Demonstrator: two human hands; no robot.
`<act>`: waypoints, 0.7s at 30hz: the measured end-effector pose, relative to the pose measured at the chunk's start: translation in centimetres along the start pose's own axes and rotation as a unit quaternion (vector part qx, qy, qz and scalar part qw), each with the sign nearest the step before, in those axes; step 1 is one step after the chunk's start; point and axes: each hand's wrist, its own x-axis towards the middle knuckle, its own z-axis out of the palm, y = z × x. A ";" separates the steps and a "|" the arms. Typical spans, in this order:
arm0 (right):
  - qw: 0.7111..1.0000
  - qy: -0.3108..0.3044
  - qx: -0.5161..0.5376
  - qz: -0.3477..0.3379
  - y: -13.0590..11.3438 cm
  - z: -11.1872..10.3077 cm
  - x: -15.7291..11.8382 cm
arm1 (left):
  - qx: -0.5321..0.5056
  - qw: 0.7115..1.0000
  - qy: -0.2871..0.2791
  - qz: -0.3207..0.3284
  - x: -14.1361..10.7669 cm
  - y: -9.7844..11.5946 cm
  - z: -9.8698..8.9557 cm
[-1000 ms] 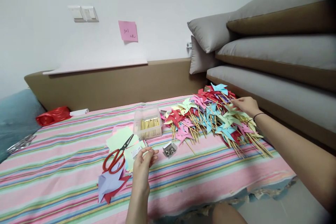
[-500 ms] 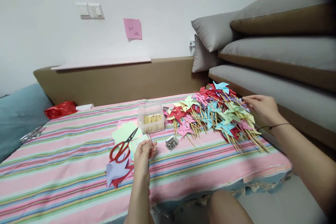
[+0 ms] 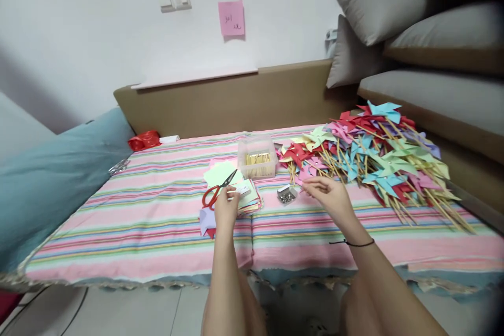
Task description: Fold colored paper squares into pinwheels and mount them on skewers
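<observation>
My left hand (image 3: 226,210) is closed in a pinch beside the red-handled scissors (image 3: 212,197), over a stack of coloured paper squares (image 3: 250,199). What its fingertips hold, if anything, I cannot make out. A purple cut paper piece (image 3: 206,219) lies partly behind that hand, with a bit of red under it. Close to the right of a small box of metal pins (image 3: 286,197), my right hand (image 3: 328,200) hovers with fingers stretched out and nothing visible in them. A heap of paper pinwheels on sticks (image 3: 388,165) lies beyond it to the right.
A clear plastic box (image 3: 257,168) of wooden sticks stands behind the paper. Grey cushions (image 3: 437,94) are stacked at the right. On the far left of the striped cloth (image 3: 157,226) are a red plastic bag (image 3: 144,140) and a shiny clear packet (image 3: 118,167).
My right hand has come away from the pinwheel heap, leftward to beside the pin box. My left hand has shifted from the paper stack towards the scissors. The view has turned left.
</observation>
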 end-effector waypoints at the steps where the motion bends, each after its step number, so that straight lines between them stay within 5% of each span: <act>1: 1.000 -0.023 -0.014 -0.005 0.7 0.9 -0.2 | 0.043 0.999 0.003 0.010 0.4 -0.4 -0.6; 5: 0.995 -0.083 -0.057 -0.010 2.6 3.2 -0.5 | 0.174 0.983 -0.024 0.047 1.6 -1.6 -1.1; 11: 0.974 -0.158 -0.150 -0.060 4.1 7.3 0.4 | 0.292 0.953 -0.031 0.078 2.1 -2.7 1.4; 16: 0.925 -0.252 -0.249 -0.137 5.3 11.4 -0.1 | 0.329 0.942 -0.031 0.061 2.2 -3.4 2.8; 21: 0.880 -0.308 -0.318 -0.172 6.2 13.3 -0.2 | 0.293 0.955 -0.033 0.036 2.7 -3.6 2.9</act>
